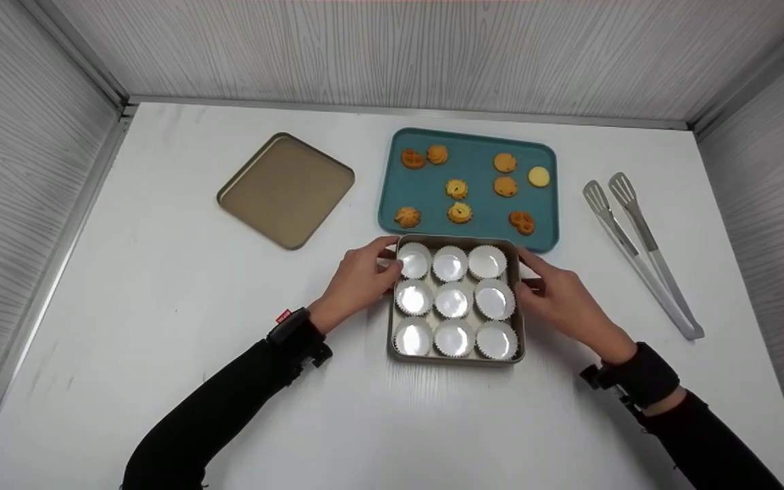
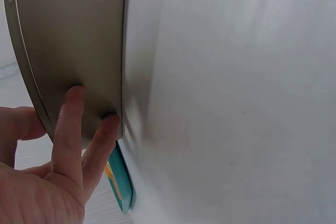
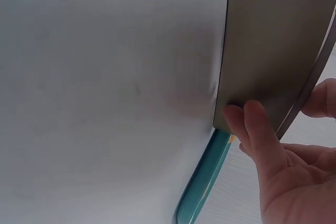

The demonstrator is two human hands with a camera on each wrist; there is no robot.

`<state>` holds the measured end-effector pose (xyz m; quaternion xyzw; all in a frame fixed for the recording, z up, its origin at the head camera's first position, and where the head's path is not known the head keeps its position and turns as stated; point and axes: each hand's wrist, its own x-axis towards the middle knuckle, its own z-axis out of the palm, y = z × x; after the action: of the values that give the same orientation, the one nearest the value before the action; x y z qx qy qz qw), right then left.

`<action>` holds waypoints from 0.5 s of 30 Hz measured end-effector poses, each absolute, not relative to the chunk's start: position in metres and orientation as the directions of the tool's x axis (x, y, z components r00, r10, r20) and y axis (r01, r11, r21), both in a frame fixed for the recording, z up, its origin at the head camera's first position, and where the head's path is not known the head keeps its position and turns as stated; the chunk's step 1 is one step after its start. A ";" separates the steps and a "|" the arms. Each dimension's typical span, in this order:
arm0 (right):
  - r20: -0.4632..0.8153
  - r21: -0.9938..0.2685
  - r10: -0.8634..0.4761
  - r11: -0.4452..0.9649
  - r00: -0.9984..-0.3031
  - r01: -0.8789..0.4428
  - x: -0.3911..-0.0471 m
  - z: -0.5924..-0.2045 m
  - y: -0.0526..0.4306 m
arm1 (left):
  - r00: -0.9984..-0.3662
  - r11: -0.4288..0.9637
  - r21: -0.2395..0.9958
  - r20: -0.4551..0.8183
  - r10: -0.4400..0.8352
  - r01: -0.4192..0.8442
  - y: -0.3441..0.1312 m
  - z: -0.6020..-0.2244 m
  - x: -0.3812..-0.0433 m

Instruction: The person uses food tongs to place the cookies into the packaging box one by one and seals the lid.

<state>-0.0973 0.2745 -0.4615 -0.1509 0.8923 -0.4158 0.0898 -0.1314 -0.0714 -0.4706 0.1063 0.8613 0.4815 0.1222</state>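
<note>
A square bronze-coloured metal tin (image 1: 456, 358) stands on the white table in front of me, holding rows of white paper cups (image 1: 453, 299). My left hand (image 1: 359, 278) grips its left wall near the far corner, thumb at the rim and fingertips (image 2: 75, 95) against the outer side. On the opposite wall my right hand (image 1: 565, 299) holds the tin the same way, its fingertips (image 3: 253, 109) pressed to the outside. Just behind the tin lies a teal tray (image 1: 477, 160) bearing several cookies (image 1: 460, 212), some round, some pretzel-shaped. The tin touches or slightly overlaps the tray's near edge; I cannot tell which.
A flat bronze lid or shallow tray (image 1: 286, 190) lies turned at an angle to the left. Metal tongs (image 1: 650, 255) with slotted ends rest at the right. Grey wood-grain panels (image 1: 392, 54) border the table at the back and sides.
</note>
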 end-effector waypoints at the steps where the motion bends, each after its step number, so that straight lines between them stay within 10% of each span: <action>1: -0.040 -0.771 -0.346 0.607 -0.937 -0.191 -0.097 -0.460 0.276 | -0.947 0.510 0.858 -0.115 0.299 0.057 -0.071 -0.471 -0.132; 15: 0.167 -0.485 -0.072 0.863 -0.983 -0.145 -0.126 -0.447 0.355 | -0.923 0.464 0.886 -0.187 0.336 -0.010 -0.073 -0.468 -0.130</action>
<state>-0.1255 0.3548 -0.4467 -0.0563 0.9623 -0.2561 -0.0720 -0.1304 -0.0731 -0.4682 0.0971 0.8386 0.5083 0.1701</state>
